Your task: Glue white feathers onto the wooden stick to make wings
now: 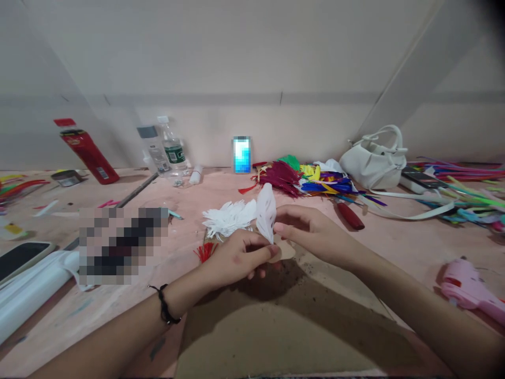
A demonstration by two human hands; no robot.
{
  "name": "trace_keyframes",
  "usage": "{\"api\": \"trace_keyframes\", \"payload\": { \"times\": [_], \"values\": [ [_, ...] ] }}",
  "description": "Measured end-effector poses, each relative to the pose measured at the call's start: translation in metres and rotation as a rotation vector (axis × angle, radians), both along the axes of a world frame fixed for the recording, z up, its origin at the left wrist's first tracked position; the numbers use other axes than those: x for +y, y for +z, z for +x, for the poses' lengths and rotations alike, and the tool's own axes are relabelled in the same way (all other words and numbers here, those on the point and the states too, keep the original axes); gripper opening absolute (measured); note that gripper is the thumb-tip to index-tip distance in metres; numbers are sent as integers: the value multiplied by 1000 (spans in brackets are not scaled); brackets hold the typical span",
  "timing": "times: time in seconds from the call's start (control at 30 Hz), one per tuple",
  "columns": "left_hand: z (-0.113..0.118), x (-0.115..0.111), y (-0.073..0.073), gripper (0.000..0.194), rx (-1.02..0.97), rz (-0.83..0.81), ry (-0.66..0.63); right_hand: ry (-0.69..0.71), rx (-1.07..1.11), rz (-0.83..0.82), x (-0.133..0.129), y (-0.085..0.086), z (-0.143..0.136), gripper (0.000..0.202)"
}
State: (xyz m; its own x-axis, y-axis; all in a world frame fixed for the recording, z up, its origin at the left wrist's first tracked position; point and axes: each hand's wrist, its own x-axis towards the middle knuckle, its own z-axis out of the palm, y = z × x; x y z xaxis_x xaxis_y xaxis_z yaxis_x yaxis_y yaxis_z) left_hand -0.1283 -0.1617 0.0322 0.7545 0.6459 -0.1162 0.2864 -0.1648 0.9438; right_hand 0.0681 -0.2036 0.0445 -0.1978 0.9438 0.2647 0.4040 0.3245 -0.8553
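In my left hand [240,255], closed with the thumb on top, is a small tan cardboard piece [286,250]. A white feather-shaped piece [266,210] rises upright from the cardboard, its narrow base by my left thumb. My right hand [310,226] is at the right edge of the white piece, its thumb and forefinger curled against it; the forefinger's tip is partly hidden. Just behind my left hand lies a bunch of white fringed strips [229,217]. Red fringe [205,252] pokes out beside my left hand.
A brown board [276,337] lies under my hands. Colourful fringed bunches [280,179], a red-handled tool [350,216] and a white handbag [373,160] are behind. A pink glue gun [467,284] lies right. Bottles [173,150], a phone [242,155] and a white roll [37,287] are around.
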Motion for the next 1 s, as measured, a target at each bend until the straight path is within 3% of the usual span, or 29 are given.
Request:
{"api": "trace_keyframes", "payload": {
  "times": [0.33, 0.63, 1.0],
  "values": [
    [-4, 0, -5, 36, -234, 87, 274, -93, 79, -21, -10, -2, -9, 21],
    [-5, -12, -1, 41, -243, 233, 318, -62, 100, 22, -15, -1, -20, 11],
    [-3, -23, 1, 41, -210, 269, 370, -103, 109, 69, -16, -10, -22, 7]
  ]
}}
